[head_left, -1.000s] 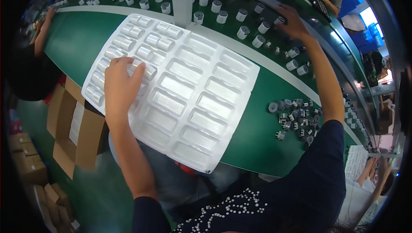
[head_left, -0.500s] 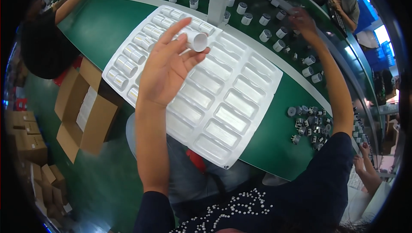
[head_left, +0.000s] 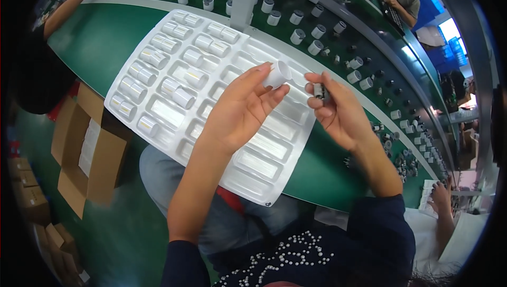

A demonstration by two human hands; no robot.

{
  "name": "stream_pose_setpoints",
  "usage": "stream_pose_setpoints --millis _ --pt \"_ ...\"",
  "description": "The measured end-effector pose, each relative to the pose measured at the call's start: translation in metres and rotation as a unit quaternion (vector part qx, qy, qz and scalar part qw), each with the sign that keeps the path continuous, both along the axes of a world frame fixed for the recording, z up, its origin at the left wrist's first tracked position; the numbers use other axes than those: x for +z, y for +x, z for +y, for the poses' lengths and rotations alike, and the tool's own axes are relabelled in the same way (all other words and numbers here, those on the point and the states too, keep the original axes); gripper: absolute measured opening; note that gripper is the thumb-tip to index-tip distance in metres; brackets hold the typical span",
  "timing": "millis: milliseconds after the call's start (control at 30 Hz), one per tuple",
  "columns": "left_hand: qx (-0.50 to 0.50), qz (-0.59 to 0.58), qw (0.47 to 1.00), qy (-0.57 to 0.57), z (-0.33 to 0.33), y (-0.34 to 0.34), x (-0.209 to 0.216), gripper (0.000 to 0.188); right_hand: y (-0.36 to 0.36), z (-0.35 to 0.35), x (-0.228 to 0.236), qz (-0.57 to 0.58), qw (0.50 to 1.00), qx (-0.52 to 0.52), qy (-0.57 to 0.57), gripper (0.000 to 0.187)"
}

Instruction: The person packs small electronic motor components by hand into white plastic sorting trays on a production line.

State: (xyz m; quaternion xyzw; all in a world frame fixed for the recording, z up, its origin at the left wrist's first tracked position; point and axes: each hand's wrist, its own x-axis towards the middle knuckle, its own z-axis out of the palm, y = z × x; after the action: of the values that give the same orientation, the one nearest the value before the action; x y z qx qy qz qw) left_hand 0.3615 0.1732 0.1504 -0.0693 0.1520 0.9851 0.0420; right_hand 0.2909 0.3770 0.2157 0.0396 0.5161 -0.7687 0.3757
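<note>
Above the tray (head_left: 182, 138), the left hand (head_left: 240, 107) pinches a cup (head_left: 277, 75) and the right hand (head_left: 337, 108), now drawn nearer, a grey part (head_left: 319, 92).

No legible text, number, brand or sign is found. One dark mark (head_left: 268, 204) stands at the near corner of the white tray (head_left: 269, 144), too small to read. Print on stacked cartons (head_left: 33, 197) is likewise illegible.

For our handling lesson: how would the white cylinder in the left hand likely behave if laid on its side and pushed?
The cylinder would probably roll, since its wall looks round. It may be light for its size, as its open end looks hollow. Its smooth-looking surface might be slightly slippery.
</note>
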Motion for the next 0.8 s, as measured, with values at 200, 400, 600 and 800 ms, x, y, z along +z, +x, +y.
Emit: stream_pose_setpoints --millis 200,400,600,800 --pt "-0.007 -0.014 1.000 -0.021 0.024 0.007 0.006 0.025 0.024 -0.001 -0.003 0.228 0.973 0.019 0.024 0.034" --pt "-0.012 0.129 0.933 -0.337 0.024 0.008 0.027 0.035 0.029 0.003 -0.007 0.356 0.933 -0.015 0.055 0.044" --pt "0.031 0.029 0.981 -0.188 0.021 0.007 0.016 0.038 0.029 0.006 -0.003 0.427 0.900 -0.084 0.022 0.048" --pt "0.028 0.093 0.987 -0.128 0.028 0.008 0.013 0.035 0.028 0.009 -0.014 0.626 0.764 -0.004 0.158 0.058"
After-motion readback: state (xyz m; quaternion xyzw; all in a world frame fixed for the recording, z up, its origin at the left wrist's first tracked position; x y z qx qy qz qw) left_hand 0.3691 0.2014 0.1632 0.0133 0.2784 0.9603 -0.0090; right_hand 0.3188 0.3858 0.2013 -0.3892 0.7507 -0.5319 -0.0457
